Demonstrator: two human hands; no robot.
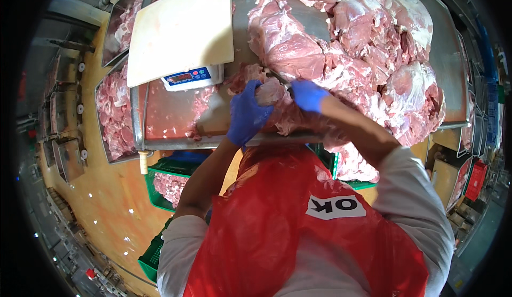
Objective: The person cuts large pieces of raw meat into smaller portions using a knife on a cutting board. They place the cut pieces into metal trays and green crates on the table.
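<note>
My left hand point(247, 114), in a blue glove, grips the side of a piece of raw meat point(271, 92) at the near edge of the metal table point(224, 116). Close by, my right hand point(309, 96), also gloved in blue, is closed around a knife point(279, 78). Its narrow blade points left against the meat, and the glove hides the handle. Just beyond both hands lies a large pink cut of meat point(293, 49). More big pieces point(408, 91) are heaped to the right, some with white fat or skin.
A scale point(193, 78) with a white board point(184, 27) on top stands at the left of the table. Metal bins of meat point(114, 115) line the left side. Green crates point(160, 198) sit below the near edge, and a wooden handle point(143, 162) hangs at the corner.
</note>
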